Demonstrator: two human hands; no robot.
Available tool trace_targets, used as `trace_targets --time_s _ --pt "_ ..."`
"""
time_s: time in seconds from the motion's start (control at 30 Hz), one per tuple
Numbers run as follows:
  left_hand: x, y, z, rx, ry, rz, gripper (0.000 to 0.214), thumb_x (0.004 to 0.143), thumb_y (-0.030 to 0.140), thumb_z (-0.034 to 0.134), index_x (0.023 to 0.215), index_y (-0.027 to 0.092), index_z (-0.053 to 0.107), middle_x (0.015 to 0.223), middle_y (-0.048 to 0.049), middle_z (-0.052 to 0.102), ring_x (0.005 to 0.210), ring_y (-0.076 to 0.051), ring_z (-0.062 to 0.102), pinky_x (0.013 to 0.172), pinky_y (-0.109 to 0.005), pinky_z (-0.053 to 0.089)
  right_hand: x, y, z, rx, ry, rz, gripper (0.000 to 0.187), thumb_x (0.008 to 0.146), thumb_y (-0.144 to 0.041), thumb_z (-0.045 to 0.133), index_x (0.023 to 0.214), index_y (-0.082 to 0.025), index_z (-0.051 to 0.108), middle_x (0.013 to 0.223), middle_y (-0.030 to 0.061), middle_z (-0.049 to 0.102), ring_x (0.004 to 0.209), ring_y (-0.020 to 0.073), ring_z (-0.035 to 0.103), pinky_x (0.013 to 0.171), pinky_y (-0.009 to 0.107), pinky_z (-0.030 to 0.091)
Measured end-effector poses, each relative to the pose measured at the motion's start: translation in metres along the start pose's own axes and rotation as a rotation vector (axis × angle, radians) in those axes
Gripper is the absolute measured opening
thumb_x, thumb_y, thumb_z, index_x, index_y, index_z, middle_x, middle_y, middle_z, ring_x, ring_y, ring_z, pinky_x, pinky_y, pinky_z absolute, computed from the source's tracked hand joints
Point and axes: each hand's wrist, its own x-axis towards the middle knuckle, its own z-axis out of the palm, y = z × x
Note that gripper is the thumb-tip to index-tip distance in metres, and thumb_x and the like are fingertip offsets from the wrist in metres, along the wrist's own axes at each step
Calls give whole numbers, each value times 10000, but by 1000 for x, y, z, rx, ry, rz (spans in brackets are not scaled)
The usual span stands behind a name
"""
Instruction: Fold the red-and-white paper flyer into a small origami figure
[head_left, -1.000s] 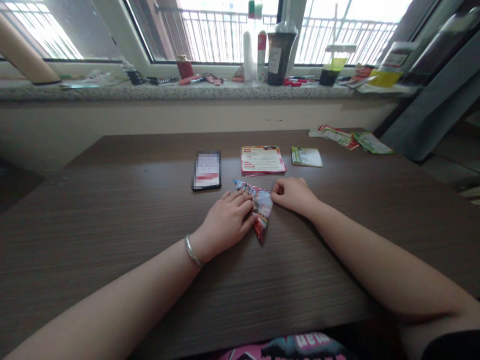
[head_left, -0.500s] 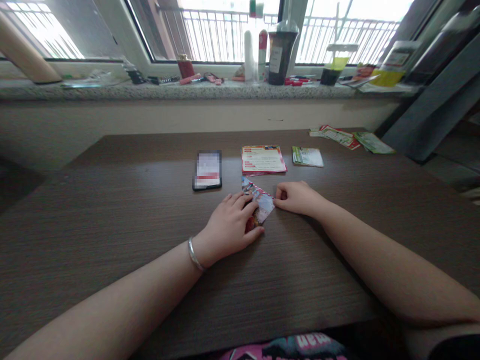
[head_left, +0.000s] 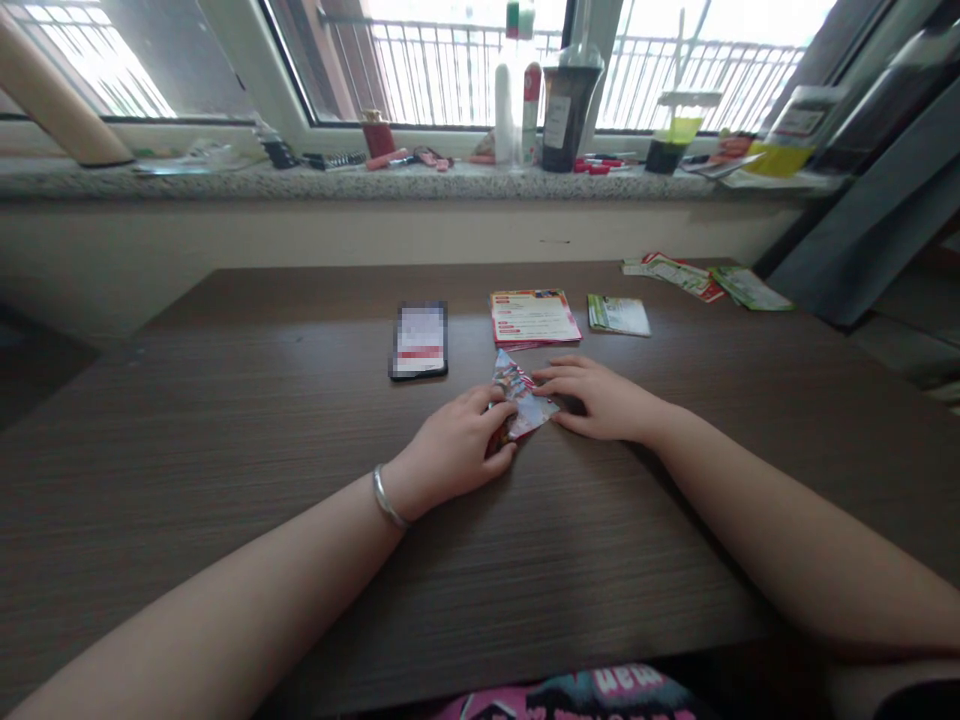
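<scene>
A small piece of folded printed paper point(head_left: 528, 408), pointed at its top and right, lies on the table in front of me. My left hand point(head_left: 463, 438) presses on its left side, with the fingers bent over that edge and the thumb near its lower corner; this part of the paper is hidden. My right hand point(head_left: 600, 398) rests at the paper's right side with its fingers apart. The right fingertips touch the upper edge, and the thumb is by the right corner. A silver bangle point(head_left: 386, 498) circles my left wrist.
Beyond the hands on the brown table point(head_left: 247, 420) lie a phone point(head_left: 420, 342), a stack of printed cards point(head_left: 535, 316) and a smaller green-white stack point(head_left: 619, 315). More cards point(head_left: 686, 278) lie at the back right. Bottles and cups line the windowsill point(head_left: 450, 183).
My right hand's fingers have gone from a pinch at the paper's right corner to spread out along its edge. The paper has turned slightly, and my left fingers are more bent.
</scene>
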Motion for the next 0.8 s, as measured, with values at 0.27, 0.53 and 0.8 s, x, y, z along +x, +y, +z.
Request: trace_targets --time_s 0.27,0.53,0.8 --pt "1 2 -4 -87 -17 79 324 837 219 522 1156 162 535 1229 -119 572 1153 -250 542 1015 -390 451 -12 -9 -7 15 30 -78 474 757 -195 628 1229 -191 592 1372 116 545 1282 269 469 1073 484 385" --pt "1 0 -5 -92 -50 44 336 774 144 507 1105 178 551 1183 -103 593 1085 -246 574 968 -396 471 -10 -13 -5 -64 61 -227 252 837 -171 570 1055 -213 691 1197 55 676 1206 232 539 1017 419 442" --pt "-1 2 -2 -74 -31 13 584 768 459 689 1249 193 491 1348 -125 506 1207 -301 506 1023 -455 425 -11 -25 -7 -52 243 -56 163 889 -242 550 932 -207 704 984 58 736 930 198 669 854 357 497"
